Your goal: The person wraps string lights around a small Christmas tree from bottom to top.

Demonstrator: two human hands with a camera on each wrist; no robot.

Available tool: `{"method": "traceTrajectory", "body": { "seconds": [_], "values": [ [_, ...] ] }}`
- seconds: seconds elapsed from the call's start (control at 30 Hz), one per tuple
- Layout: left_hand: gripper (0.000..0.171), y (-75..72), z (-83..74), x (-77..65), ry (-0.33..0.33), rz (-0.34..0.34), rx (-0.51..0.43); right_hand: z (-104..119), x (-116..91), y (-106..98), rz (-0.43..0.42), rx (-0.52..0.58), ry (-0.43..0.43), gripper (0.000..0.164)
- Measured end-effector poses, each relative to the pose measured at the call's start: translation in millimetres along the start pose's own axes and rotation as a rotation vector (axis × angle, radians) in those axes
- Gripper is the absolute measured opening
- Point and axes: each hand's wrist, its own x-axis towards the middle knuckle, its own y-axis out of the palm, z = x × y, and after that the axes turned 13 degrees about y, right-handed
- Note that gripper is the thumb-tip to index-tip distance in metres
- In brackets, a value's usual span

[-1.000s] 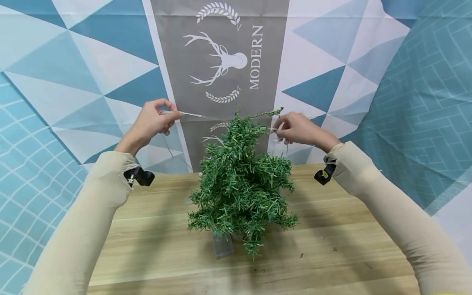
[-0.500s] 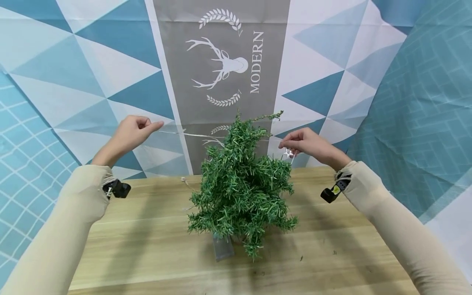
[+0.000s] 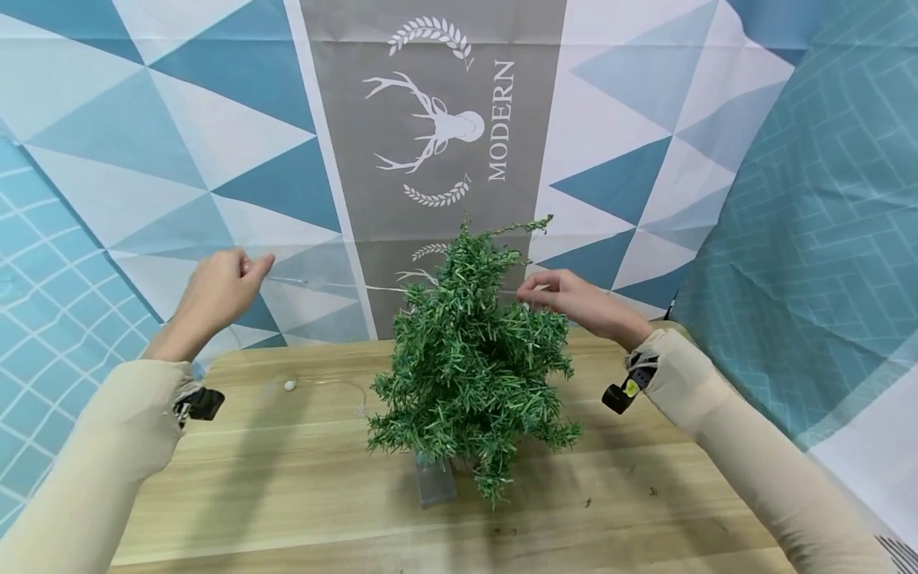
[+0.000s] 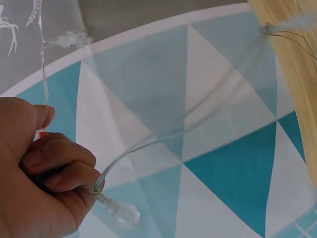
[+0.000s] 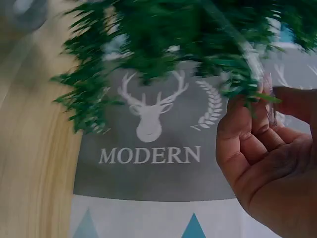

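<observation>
A small artificial Christmas tree (image 3: 473, 367) stands mid-table, dense and green. Off to its left, my left hand (image 3: 211, 299) grips a clear string light wire (image 4: 45, 79), which runs from the fingertips toward the tree. More wire loops out from under the curled fingers, with a clear bulb (image 4: 126, 215) hanging below them. At the tree's upper right, my right hand (image 3: 574, 303) pinches another stretch of the string light wire (image 5: 255, 64) between thumb and fingers, close beside the branches. The wire's middle passes behind the tree and is hidden in the head view.
On the wooden table (image 3: 315, 478), a white bulb (image 3: 290, 385) and loose wire lie left of the tree. A clear block (image 3: 434, 482) shows under the lowest branches. Small green bits are scattered at the front right. A patterned cloth (image 3: 437, 215) hangs behind.
My left hand has moved left and down, drawing the wire out from the tree. My right hand went right and lower, then back toward the tree. A bulb now lies on the table's left.
</observation>
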Motion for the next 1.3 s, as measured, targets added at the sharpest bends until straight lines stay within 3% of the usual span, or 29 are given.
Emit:
{"method": "traceTrajectory", "body": {
  "seconds": [0.1,0.17,0.23,0.33,0.43,0.5,0.6,0.7,0.83,1.0,1.13,1.23,1.3],
  "values": [
    [0.056,-1.4,4.6,-12.1,0.012,0.030,-0.010,-4.3,-3.0,5.9,-0.017,-0.074,-0.020,0.023],
    [0.054,-3.4,7.3,-22.0,-0.002,0.076,-0.102,-5.4,-5.5,8.9,-0.015,-0.025,-0.036,0.024],
    [0.052,-6.9,9.9,-32.2,-0.020,0.134,-0.287,-5.5,-7.4,11.0,-0.015,0.042,-0.065,0.026],
    [0.046,-13.4,11.8,-45.7,-0.074,0.197,-0.701,-3.6,-10.8,13.6,-0.010,0.107,-0.093,0.053],
    [0.039,-17.8,11.0,-55.5,-0.056,0.260,-1.094,-1.7,-12.9,16.7,0.014,0.079,-0.128,0.055],
    [0.036,-18.6,7.5,-60.4,-0.016,0.297,-1.274,-1.6,-14.4,17.7,0.015,0.038,-0.152,0.041],
    [0.033,-17.4,-2.6,-66.3,0.036,0.313,-1.423,-2.5,-18.4,17.9,-0.050,-0.047,-0.191,0.033],
    [0.029,-16.7,-15.7,-73.5,0.048,0.237,-1.502,-2.8,-27.7,18.8,-0.209,-0.131,-0.216,0.026],
    [0.028,-13.8,-31.6,-84.1,0.042,0.128,-1.587,-2.5,-48.5,26.5,-0.524,-0.137,-0.290,0.019],
    [0.027,-7.3,-54.0,-99.5,0.031,0.004,-1.475,7.3,-86.6,52.5,-0.889,-0.029,-0.442,0.017],
    [0.023,-4.9,-75.4,-111.8,0.010,-0.092,-1.371,27.8,-119.9,83.4,-1.021,0.039,-0.599,0.014],
    [0.023,-2.0,-91.2,-119.0,0.011,-0.143,-1.318,41.5,-136.8,106.3,-1.072,0.094,-0.773,0.012],
    [0.023,0.4,-100.5,-122.2,0.016,-0.162,-1.267,48.0,-143.5,122.6,-1.098,0.015,-0.866,0.011]
  ]
}}
